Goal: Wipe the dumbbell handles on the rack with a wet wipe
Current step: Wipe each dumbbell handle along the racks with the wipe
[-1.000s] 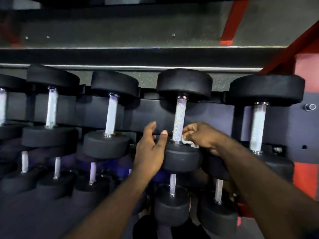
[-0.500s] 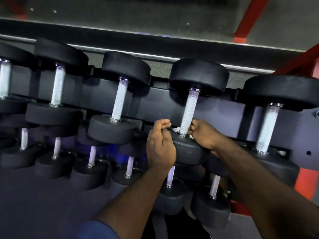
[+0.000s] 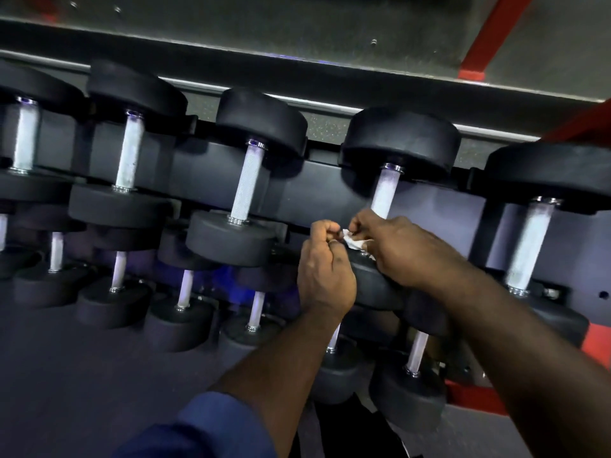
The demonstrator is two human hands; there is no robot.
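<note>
Left hand (image 3: 325, 269) at 9 o'clock, right hand (image 3: 396, 246) at 3, both pinch wet wipe (image 3: 353, 241) between them. Dumbbell handle (image 3: 385, 196) on rack (image 3: 330, 193) rises at 12. Best: wrap wipe round handle, stroke full length.

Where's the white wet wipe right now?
Head view, right of centre: the wet wipe is pinched between left hand and right hand, at the foot of a top-row dumbbell handle.

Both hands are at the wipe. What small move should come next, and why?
Probably wrap the crumpled white wet wipe round the knurled silver dumbbell handle and slide upward: the left hand and right hand pinch it beside the handle's lower end.
</note>
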